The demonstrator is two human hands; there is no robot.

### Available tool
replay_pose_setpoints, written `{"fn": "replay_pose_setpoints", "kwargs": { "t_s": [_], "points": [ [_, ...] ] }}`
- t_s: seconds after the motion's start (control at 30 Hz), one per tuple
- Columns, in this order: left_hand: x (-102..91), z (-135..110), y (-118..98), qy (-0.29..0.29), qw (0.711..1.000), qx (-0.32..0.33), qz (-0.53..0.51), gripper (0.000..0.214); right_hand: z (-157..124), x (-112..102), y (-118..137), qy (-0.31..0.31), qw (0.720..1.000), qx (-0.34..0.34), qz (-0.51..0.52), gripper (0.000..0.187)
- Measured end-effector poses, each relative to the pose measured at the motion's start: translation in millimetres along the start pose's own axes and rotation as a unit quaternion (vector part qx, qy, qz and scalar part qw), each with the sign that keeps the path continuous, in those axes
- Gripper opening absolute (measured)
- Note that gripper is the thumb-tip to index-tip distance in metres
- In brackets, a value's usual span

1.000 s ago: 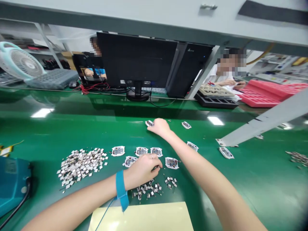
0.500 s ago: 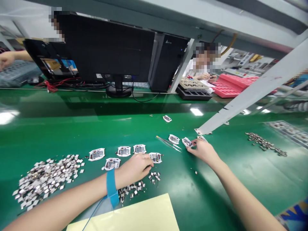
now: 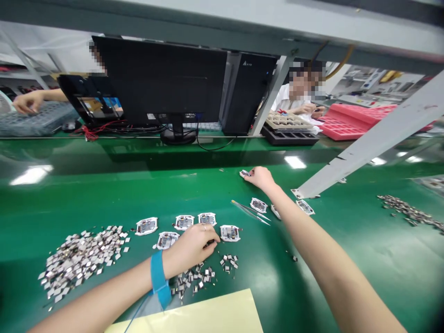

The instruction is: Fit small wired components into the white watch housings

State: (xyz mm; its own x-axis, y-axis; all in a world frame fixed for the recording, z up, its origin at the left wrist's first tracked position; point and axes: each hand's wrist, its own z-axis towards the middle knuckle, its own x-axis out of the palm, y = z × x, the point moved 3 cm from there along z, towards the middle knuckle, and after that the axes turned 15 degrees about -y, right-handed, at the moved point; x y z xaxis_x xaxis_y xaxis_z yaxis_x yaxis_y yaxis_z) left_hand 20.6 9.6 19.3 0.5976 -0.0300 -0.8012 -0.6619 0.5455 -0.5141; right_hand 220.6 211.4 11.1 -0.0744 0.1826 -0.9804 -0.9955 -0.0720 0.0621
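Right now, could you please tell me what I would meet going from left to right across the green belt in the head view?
Large pile of metal pieces, left hand, tweezers, small board by the grey beam, smaller pile of metal pieces.

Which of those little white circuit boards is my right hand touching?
The lone board farthest up the green mat, at your right hand. The others lie nearer you, beside the tweezers and by your left hand.
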Motion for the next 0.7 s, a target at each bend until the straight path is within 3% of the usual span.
{"fn": "replay_pose_setpoints", "kwargs": {
  "t_s": [0.27,0.47,0.7],
  "points": [
    [-2.1,0,8,-0.013,0.999,-0.014,-0.026,0.02,-9,-4,-21,-0.032,0.999,-0.022,0.018,0.033],
    [-3.7,-1,9,-0.021,0.999,-0.031,-0.033,0.019,-3,-3,-23,0.01,0.999,-0.037,0.035,0.029],
    [-6.4,1,7,-0.027,0.998,-0.033,-0.052,0.018,-48,-33,-68,-0.002,0.991,-0.093,0.093,0.037]
  ]
}}
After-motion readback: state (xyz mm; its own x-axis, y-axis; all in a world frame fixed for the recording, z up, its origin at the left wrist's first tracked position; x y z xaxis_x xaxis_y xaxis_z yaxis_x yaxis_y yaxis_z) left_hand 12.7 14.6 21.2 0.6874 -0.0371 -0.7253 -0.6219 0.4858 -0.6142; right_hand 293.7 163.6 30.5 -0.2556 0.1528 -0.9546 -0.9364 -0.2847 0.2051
